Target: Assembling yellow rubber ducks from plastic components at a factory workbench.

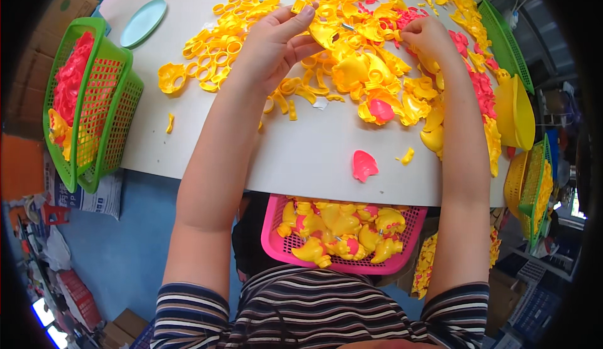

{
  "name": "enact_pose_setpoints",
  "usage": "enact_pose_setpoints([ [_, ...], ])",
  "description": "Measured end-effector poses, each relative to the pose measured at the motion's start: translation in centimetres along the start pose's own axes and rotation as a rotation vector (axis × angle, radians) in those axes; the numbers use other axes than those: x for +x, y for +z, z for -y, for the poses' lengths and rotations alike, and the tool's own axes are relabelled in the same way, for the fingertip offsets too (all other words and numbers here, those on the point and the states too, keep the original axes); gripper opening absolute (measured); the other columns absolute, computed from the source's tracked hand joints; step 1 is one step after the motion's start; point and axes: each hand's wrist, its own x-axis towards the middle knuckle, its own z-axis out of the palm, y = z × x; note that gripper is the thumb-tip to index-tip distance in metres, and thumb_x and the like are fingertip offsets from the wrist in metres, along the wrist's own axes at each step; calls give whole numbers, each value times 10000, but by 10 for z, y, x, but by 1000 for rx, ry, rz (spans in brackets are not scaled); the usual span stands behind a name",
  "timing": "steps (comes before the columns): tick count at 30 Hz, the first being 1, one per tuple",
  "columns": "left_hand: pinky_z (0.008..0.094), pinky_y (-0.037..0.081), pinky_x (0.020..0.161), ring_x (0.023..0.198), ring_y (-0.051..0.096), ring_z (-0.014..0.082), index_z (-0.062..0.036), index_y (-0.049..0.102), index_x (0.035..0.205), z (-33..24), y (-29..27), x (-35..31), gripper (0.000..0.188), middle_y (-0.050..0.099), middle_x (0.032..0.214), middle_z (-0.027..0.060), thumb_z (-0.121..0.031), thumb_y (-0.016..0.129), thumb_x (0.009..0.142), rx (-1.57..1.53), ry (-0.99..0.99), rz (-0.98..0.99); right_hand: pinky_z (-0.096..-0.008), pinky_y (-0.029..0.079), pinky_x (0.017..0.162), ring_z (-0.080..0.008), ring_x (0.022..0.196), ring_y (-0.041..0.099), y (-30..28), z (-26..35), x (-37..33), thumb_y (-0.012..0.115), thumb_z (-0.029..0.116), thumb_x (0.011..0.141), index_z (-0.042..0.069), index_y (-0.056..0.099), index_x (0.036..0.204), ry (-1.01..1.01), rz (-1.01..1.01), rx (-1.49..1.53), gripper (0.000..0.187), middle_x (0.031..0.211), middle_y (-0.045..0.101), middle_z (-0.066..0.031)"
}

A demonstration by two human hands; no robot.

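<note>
My left hand (276,47) is over the pile, its fingers closed round a curved yellow plastic shell half (324,33). A small metal pin (348,27) shows beside that shell, and a small yellow square piece (299,6) shows by the thumb tip. To the right my right hand (431,40) is closed in a pinch at a small yellow piece (394,35); the fingers partly hide it. Between and below the hands lies a heap of yellow shells (358,76). Many yellow rings (204,66) lie left of it. A pink shell-shaped piece (364,165) rests near the table edge.
A pink basket (271,236) of yellow-and-pink assembled pieces sits below the table edge. Green baskets (113,104) with pink and yellow parts stand at the left, near a pale blue plate (144,23). A yellow bowl (516,111) and green baskets (507,44) line the right edge.
</note>
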Motion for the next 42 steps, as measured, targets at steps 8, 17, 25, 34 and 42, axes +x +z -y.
enact_pose_setpoints([
  [8,266,533,750,849,615,150,-22,530,1074,-1,4,-6,331,585,968,63,-264,612,864,43,-11,-33,-287,486,714,-163,760,631,-21,-78,10,660,204,777,36,676,963,-34,-318,170,251,851,676,-108],
  [17,246,534,729,822,618,115,8,514,1100,8,10,-5,370,592,953,60,-259,612,864,125,-44,-27,-360,497,764,-274,838,641,-13,-171,44,698,276,715,86,682,943,125,-225,-195,297,907,670,-122],
  [25,254,527,754,856,592,118,115,130,1367,13,9,-5,877,554,1016,86,-255,692,804,112,-12,87,-182,448,613,-54,736,598,-37,-56,-25,665,182,808,25,614,1033,18,-307,788,280,795,644,-14],
  [34,289,506,836,964,577,130,23,310,1329,22,33,-19,685,561,1013,43,-201,689,805,198,46,19,-175,469,641,-62,739,608,9,74,-104,662,66,802,8,613,924,-157,-467,792,144,824,651,-22],
  [42,252,539,738,832,612,117,29,589,1025,25,33,-19,417,609,902,58,-236,754,747,264,127,29,-199,479,594,-71,663,597,18,98,-118,683,51,768,21,634,843,-279,-657,484,95,759,645,-18],
])
